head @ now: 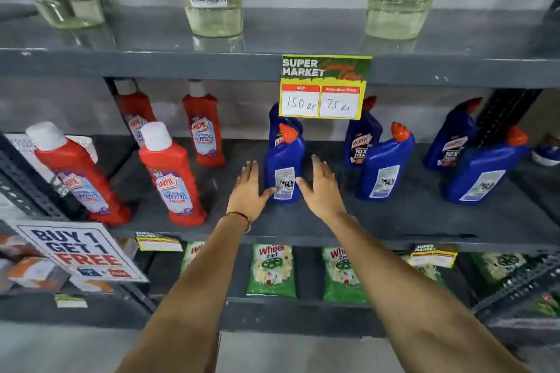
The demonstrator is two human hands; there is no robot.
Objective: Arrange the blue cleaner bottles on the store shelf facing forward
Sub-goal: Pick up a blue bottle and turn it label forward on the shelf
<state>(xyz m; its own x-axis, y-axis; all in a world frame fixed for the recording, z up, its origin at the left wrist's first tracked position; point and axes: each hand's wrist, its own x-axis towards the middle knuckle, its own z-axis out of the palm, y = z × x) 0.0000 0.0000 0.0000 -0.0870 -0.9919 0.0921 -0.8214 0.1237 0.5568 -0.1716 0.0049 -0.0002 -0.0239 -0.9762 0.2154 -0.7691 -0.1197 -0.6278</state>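
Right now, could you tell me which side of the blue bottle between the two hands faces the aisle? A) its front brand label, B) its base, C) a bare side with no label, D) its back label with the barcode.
D: the blue bottle between the left hand and right hand shows a white barcode label, unlike the blue bottle behind the next front one, which shows its brand label.

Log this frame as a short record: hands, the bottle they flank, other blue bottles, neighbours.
left hand: open, thumb touching the bottle's left side
right hand: open, thumb near the bottle's right side
bottle: blue, upright, back label and barcode facing out
front blue bottles: two more, back labels out
rear blue bottles: three, at least two brand side out
red bottles: four, left, fronts out
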